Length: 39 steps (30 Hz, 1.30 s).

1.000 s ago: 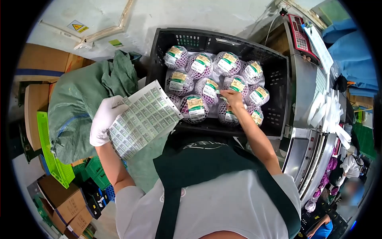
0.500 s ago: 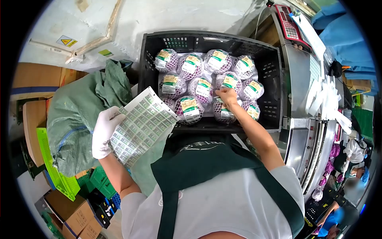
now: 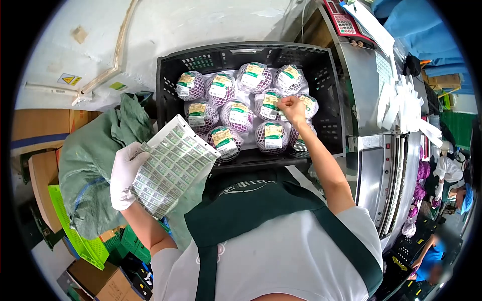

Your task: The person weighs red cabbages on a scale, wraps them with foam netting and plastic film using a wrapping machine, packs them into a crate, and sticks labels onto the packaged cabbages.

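My left hand (image 3: 126, 175), in a white glove, grips the edge of a sheet of small green-and-white stickers (image 3: 173, 168) between thumb and fingers. The sheet tilts beside the near left corner of a black plastic crate (image 3: 168, 90). Inside the crate are several purple round items in white netting (image 3: 237, 116), with green, tan and white labels on them. My right hand (image 3: 292, 108) is bare and its fingers are pinched together. It is at a labelled netted ball (image 3: 268, 104) and partly covers the ball to its right (image 3: 309, 104). Whatever is between its fingertips is hidden.
A green woven sack (image 3: 100, 170) and a lime green plastic basket (image 3: 75, 231) are on the left. To the right is a metal machine (image 3: 371, 170) with white strips (image 3: 396, 108) hanging over it and a red scale (image 3: 344, 20). A co-worker (image 3: 427, 261) is at far right.
My right hand has moved right and farther back over the crate, off the front netted ball. My left hand still holds the sticker sheet. The whole view has shifted slightly.
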Motion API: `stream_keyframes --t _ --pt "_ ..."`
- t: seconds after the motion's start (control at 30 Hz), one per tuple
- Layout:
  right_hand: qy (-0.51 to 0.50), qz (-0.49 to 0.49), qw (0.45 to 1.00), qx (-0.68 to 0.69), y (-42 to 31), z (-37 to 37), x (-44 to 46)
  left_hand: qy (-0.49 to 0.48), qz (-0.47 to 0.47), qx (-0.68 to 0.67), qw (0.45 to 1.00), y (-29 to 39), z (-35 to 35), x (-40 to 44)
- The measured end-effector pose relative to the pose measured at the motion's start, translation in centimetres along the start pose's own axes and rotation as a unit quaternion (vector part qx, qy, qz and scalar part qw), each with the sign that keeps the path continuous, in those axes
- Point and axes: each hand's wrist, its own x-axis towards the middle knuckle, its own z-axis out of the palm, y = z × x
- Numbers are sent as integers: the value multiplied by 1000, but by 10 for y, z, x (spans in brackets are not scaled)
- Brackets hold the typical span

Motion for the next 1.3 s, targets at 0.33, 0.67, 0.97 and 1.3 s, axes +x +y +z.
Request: stream_keyframes --t 0.33,0.67,0.97,1.3 --pt "-3 -29 967 -252 29 -49 4 9 -9 16 1000 16 10 -4" --pt "70 30 997 29 32 -95 -2 4 -13 -17 1000 24 19 -5" --pt "106 -29 947 -303 52 -99 23 -4 5 13 1000 20 25 -4" --pt "-233 132 963 -20 48 -141 -29 -2 -16 0 1000 23 32 -11"
